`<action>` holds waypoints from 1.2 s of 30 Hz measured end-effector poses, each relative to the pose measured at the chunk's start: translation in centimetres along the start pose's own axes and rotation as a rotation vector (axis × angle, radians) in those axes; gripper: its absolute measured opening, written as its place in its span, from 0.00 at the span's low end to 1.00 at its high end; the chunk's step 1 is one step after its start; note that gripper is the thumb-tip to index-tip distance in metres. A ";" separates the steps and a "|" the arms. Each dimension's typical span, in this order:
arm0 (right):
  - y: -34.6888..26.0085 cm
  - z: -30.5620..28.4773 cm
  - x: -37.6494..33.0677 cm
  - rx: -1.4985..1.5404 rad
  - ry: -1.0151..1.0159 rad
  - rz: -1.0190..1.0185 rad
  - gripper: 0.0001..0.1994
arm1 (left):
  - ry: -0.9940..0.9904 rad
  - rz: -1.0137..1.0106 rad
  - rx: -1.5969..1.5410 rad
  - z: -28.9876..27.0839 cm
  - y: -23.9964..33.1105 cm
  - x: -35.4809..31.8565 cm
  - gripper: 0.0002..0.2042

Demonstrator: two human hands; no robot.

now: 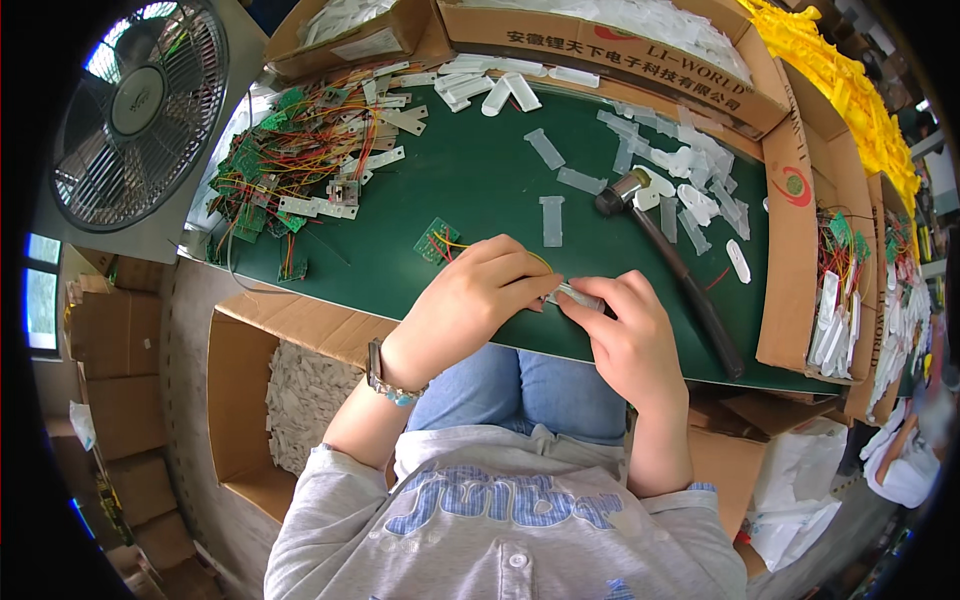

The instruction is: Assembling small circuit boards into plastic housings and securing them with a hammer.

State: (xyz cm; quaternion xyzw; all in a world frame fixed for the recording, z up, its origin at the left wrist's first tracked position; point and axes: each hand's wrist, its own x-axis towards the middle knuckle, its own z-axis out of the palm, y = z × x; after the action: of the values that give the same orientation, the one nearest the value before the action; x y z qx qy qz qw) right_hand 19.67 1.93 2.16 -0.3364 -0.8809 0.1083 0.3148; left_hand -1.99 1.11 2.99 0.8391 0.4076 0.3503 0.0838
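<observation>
both hands meet at the near edge of the green table point(480, 190). the left hand point(475, 295) and right hand point(625, 335) are both pinched on a small clear plastic strip point(572, 295) with thin wires point(455, 243). best keep it steady and level, i'd say, wires clear of the fingers.

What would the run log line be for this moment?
left hand: holds wired green board | right hand: pinches clear plastic strip | hands meet over green mat | mallet lies right

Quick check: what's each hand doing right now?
Left hand: closed, pinching the translucent plastic strip.
Right hand: closed on the same strip's other end.
</observation>
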 end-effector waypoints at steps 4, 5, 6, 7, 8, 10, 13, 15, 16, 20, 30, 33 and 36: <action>0.0 0.0 0.0 0.021 -0.002 -0.004 0.18 | -0.046 0.030 -0.120 0.0 -0.8 0.6 0.22; 0.1 0.0 0.0 0.024 -0.001 -0.005 0.18 | -0.048 0.028 -0.118 -0.1 -0.9 0.6 0.22; 0.1 0.1 -0.1 0.023 -0.001 -0.006 0.18 | -0.072 0.020 -0.141 0.0 -1.1 0.7 0.22; 0.2 0.1 -0.1 0.021 -0.001 -0.008 0.18 | -0.096 0.011 -0.164 0.2 -1.2 0.7 0.22; 0.3 0.1 -0.2 0.020 -0.001 -0.005 0.18 | -0.097 0.013 -0.167 0.4 -1.3 0.6 0.22; 0.3 0.1 -0.2 0.027 0.002 -0.015 0.18 | -0.113 0.024 -0.129 0.3 -1.2 0.6 0.22; 0.3 0.0 -0.1 0.030 0.011 -0.014 0.17 | -0.118 0.013 -0.087 0.0 -0.7 0.7 0.22; 0.3 0.0 -0.1 0.025 0.012 -0.015 0.17 | -0.100 0.023 -0.071 0.4 -0.7 0.5 0.22; 0.4 -0.1 -0.1 0.024 0.013 -0.015 0.17 | -0.083 0.030 -0.054 0.5 -0.6 0.3 0.22; 0.6 -0.2 0.1 0.019 0.002 -0.039 0.17 | -0.074 0.018 0.049 0.3 0.0 -0.3 0.21; 1.7 -3.6 2.4 -0.075 -0.069 -0.065 0.08 | -0.034 -0.004 0.143 0.7 0.0 -0.7 0.19; 5.2 -6.2 3.6 -0.386 0.099 0.144 0.06 | -0.028 -0.023 0.128 0.4 0.1 -0.9 0.18; 10.5 -7.3 2.6 -0.611 0.085 0.336 0.06 | -0.025 -0.020 0.095 0.8 0.1 -0.6 0.17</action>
State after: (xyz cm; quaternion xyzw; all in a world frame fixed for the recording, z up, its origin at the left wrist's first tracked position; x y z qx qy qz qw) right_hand 28.26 11.37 4.87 -0.5595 -0.7911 -0.1242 0.2139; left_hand -1.68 0.67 2.16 0.8425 0.4309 0.3190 0.0524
